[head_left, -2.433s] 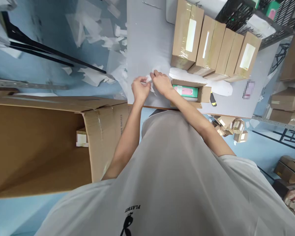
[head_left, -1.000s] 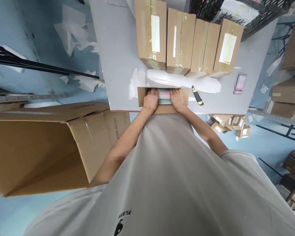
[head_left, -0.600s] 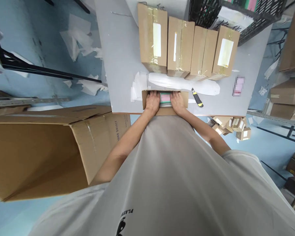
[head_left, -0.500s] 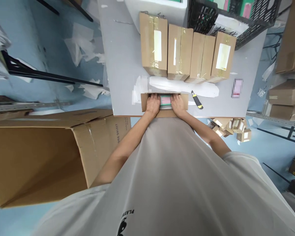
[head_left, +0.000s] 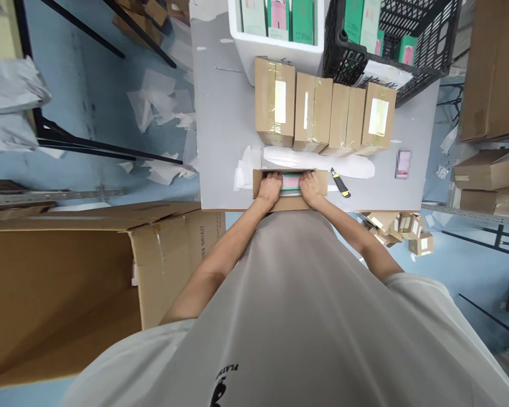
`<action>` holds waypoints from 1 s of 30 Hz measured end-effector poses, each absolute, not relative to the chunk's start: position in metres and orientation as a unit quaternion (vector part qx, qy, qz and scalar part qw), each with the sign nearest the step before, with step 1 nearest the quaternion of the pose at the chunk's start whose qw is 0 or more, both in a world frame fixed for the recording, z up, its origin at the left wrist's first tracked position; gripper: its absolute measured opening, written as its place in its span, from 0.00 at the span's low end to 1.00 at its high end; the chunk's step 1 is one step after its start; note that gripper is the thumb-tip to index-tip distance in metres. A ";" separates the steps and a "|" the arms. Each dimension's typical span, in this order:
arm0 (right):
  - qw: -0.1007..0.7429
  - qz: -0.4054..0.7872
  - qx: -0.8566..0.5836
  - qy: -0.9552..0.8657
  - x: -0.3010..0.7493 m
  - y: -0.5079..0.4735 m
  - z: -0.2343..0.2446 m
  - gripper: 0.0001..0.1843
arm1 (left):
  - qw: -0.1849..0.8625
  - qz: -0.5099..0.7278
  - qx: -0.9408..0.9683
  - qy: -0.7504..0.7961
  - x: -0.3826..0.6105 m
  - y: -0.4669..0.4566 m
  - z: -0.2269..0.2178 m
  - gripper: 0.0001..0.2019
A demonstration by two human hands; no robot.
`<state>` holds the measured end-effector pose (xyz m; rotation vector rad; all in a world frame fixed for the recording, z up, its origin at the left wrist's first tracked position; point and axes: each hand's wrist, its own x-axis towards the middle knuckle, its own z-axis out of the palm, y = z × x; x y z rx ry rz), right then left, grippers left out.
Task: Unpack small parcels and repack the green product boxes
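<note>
An opened cardboard box [head_left: 297, 203] lies at the table's near edge, against my shirt. Within it sits a small pink-and-green box [head_left: 290, 182]. My left hand [head_left: 270, 189] has its fingers bent at the left end of this small box, and my right hand [head_left: 311, 188] is likewise at the right end. The fingertips are partly hidden inside the carton. Just right of the carton rests a black-and-yellow utility knife [head_left: 340, 183]. A strip of white wrapping [head_left: 322, 163] lies right behind the carton.
Several taped cartons [head_left: 314, 110] stand in a row behind. Farther back are a white bin [head_left: 280, 56] and a black crate [head_left: 424, 73], both holding green boxes. A large open carton [head_left: 173, 265] stands at the left. A pinkish blurred item [head_left: 403, 164] lies on the table's right.
The camera view has shifted, so the table sits lower and more of the bin and crate shows. Both hands stay at the pink-and-green box, with fingers a little more bent.
</note>
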<state>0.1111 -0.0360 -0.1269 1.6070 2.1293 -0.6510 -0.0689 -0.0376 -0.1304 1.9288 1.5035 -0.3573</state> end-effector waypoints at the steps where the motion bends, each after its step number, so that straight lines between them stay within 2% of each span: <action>1: 0.201 -0.229 0.569 0.764 0.112 -0.034 -0.125 0.28 | 0.329 -0.135 0.738 0.573 -0.070 -0.037 -0.128 0.36; 10: 0.153 -0.202 0.518 0.817 0.144 -0.031 -0.094 0.31 | 0.319 -0.058 0.765 0.557 -0.097 -0.039 -0.098 0.41; 13: 0.116 -0.231 0.506 0.823 0.159 -0.029 -0.084 0.42 | 0.321 -0.020 0.771 0.550 -0.110 -0.039 -0.087 0.43; 16: 0.047 -0.275 0.499 0.821 0.175 -0.027 -0.073 0.47 | 0.329 0.023 0.775 0.539 -0.124 -0.039 -0.075 0.43; 21: -0.076 -0.324 0.483 0.810 0.195 -0.021 -0.049 0.48 | 0.368 0.119 0.769 0.509 -0.151 -0.026 -0.046 0.42; 26: -0.238 -0.416 0.481 0.734 0.199 -0.012 -0.031 0.47 | 0.493 0.190 0.677 0.512 -0.176 0.000 -0.013 0.43; 30: -0.367 -0.485 0.497 0.619 0.185 -0.008 -0.018 0.58 | 0.595 0.263 0.555 0.519 -0.180 0.006 -0.005 0.45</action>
